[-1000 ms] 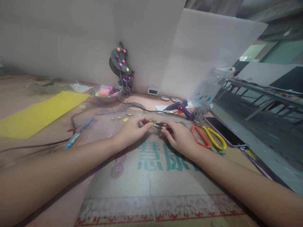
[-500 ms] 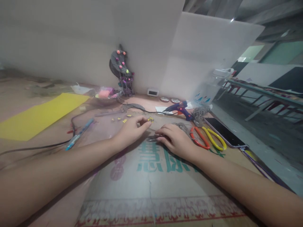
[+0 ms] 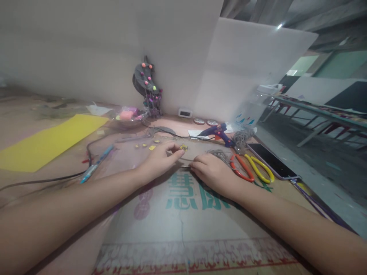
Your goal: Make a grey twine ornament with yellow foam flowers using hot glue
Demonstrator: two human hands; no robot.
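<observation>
My left hand (image 3: 164,156) is closed in a pinch, with a small yellow piece (image 3: 184,147) at its thumb and fingertips. Just to the right, my right hand (image 3: 210,168) rests low over the cardboard sheet (image 3: 160,229), its fingers curled together. From its fingertips sticks out a thin grey metal tool (image 3: 186,167), mostly hidden and too blurred to name exactly. Several small yellow scraps (image 3: 152,147) lie beyond my left hand. Grey yarn (image 3: 220,154) lies just past my right hand.
Pliers with red and yellow handles (image 3: 259,168), a phone (image 3: 272,160) and a blue glue gun (image 3: 215,131) lie at right. Yellow paper (image 3: 51,143), a blue pen (image 3: 97,163) and a black cable (image 3: 48,179) are at left. A grey moon ornament (image 3: 143,78) leans on the wall.
The metal tool at my right fingertips has turned, so that it now shows only as a thin line. My left hand stays almost in place with the yellow piece.
</observation>
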